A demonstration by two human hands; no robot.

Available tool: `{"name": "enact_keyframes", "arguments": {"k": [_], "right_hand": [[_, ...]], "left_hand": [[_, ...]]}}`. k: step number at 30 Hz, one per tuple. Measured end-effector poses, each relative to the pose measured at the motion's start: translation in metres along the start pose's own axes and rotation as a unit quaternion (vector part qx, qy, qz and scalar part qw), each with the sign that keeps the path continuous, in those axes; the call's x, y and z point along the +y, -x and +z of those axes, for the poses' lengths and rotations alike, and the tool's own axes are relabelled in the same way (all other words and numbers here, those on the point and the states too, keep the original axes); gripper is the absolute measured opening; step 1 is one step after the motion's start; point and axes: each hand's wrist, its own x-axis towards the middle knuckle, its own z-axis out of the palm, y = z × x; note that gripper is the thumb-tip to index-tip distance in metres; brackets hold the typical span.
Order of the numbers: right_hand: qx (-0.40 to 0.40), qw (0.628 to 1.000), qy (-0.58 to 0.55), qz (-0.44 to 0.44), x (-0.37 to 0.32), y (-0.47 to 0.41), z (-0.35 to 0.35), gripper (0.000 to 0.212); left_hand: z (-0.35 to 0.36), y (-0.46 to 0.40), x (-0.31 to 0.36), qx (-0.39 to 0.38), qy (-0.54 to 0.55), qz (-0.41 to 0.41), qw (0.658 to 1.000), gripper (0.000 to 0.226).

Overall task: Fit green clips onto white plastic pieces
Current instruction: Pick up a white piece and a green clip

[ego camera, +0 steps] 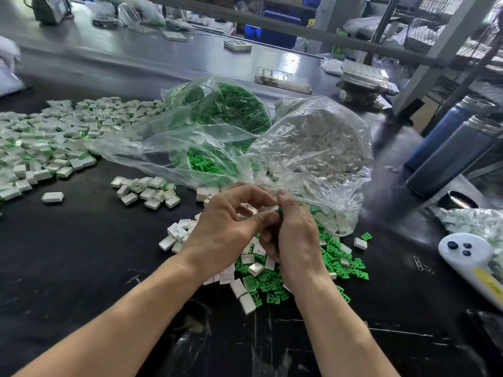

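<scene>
Hundreds of small parts are lying on the big black worktable [81,268], which is holding everything. Two clear plastic bags are sitting at the back of it: the clear bag of green clips [217,110] and, beside it on the right, the clear bag of white plastic pieces [326,137], and both are looking very full, so lots of work is waiting. A wide heap of finished white pieces with green showing [46,142] is spreading over the left side, so a big share is looking done already. A small group of finished pieces [148,190] is lying nearer the middle. Right under the hands, a mixed pile of loose green clips and bare white pieces [340,262] is waiting to be joined. The left hand [226,232] is curling its fingers and pinching one small white plastic piece [273,207] with thumb and first finger. The right hand [295,238] is curling round too, pinching a tiny green clip [280,211] against that piece. I think this clip is going in right now, but most of it is hiding behind fingers.
</scene>
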Motion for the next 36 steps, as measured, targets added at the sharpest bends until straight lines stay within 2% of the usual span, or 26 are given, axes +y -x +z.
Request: {"name": "enact_keyframes", "arguments": {"k": [5,11,18,23,36], "right_hand": [[-0.021,0.997,-0.066,-0.019,-0.002,0.002,0.004,0.056],[0.022,0.997,-0.042,-0.055,0.003,-0.002,0.007,0.052],[0.037,0.995,-0.013,-0.087,0.005,-0.002,0.009,0.057],[0.053,0.995,-0.016,-0.086,0.007,-0.003,0.011,0.051],[0.042,0.995,-0.010,-0.095,0.002,0.001,0.012,0.071]], "left_hand": [[0.005,0.001,0.002,0.002,0.023,-0.008,1.000,0.010],[0.010,0.003,0.004,0.023,0.014,-0.007,1.000,0.010],[0.010,0.004,0.005,0.032,0.004,0.008,0.999,0.010],[0.011,0.005,0.008,0.036,0.018,0.004,0.999,0.007],[0.011,0.006,0.013,0.043,0.008,-0.007,0.999,0.006]]}}
